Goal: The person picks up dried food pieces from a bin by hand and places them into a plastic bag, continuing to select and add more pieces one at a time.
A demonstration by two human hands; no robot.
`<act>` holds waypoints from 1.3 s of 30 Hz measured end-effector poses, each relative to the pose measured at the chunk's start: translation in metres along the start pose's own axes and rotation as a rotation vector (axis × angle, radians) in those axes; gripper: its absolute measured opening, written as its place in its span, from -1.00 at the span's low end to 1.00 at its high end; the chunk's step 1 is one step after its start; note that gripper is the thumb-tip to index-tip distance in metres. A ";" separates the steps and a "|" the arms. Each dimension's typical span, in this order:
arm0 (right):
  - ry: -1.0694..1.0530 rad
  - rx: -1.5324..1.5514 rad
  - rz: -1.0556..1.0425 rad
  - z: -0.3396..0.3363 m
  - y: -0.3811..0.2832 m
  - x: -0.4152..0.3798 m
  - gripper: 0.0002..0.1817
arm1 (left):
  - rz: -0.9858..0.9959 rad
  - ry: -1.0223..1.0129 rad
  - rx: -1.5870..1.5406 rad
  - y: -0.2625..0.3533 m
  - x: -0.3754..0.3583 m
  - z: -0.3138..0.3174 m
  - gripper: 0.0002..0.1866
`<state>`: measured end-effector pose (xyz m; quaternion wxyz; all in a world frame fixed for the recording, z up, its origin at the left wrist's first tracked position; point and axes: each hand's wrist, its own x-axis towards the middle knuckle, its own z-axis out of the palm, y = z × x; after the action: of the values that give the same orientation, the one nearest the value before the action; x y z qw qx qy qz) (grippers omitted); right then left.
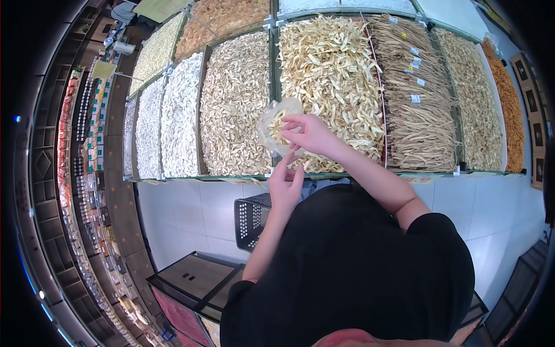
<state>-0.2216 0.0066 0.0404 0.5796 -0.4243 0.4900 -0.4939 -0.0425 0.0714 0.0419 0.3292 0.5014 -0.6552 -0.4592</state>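
A clear plastic bag (267, 128) is held open above the divider between two bins of dried slices, with some pale slices showing in it. My left hand (283, 186) is at the bag's near edge, its fingertips closed on the plastic and its thumb out to the side. Over the bag's mouth is my right hand (310, 134), fingers slightly bent and apart, with nothing visible between them. Beneath it lies the bin of long cream-yellow dried slices (332, 63). To the left is a bin of smaller beige dried slices (238, 98).
Bundled brown dried stalks (421, 127) with tags fill a bin on the right. White dried pieces (184, 115) lie farther left. A dark shopping basket (248, 222) is below the counter's edge by my left forearm. Stocked shelves (87, 191) line the left side.
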 end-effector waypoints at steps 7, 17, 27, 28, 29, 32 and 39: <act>-0.082 -0.566 -0.267 -0.029 0.013 -0.038 -0.54 | -0.025 -0.012 -0.008 -0.004 0.001 0.002 -0.55; 0.425 -0.879 -0.049 -0.096 0.083 -0.047 -0.69 | -0.042 -0.018 -0.033 -0.009 -0.001 -0.002 -0.54; 0.383 -1.142 0.211 -0.097 0.107 -0.012 -0.70 | -0.047 -0.032 -0.053 -0.009 0.004 -0.006 -0.54; 0.393 -1.149 0.228 -0.093 0.107 -0.009 -0.69 | -0.049 -0.035 -0.062 -0.011 0.004 -0.006 -0.54; 0.403 -1.157 0.244 -0.090 0.107 -0.007 -0.68 | -0.051 -0.037 -0.072 -0.012 0.005 -0.006 -0.55; 0.409 -1.161 0.255 -0.084 0.103 -0.006 -0.66 | -0.043 -0.056 -0.051 -0.010 0.008 -0.009 -0.55; 0.511 -1.069 0.201 -0.087 0.103 -0.016 -0.74 | -0.069 -0.087 -0.066 -0.008 0.022 -0.017 -0.55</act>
<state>-0.2914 0.0378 -0.0719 0.1934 -0.4766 0.8319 -0.2082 -0.0307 0.0454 0.0405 0.3007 0.4920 -0.6357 -0.5131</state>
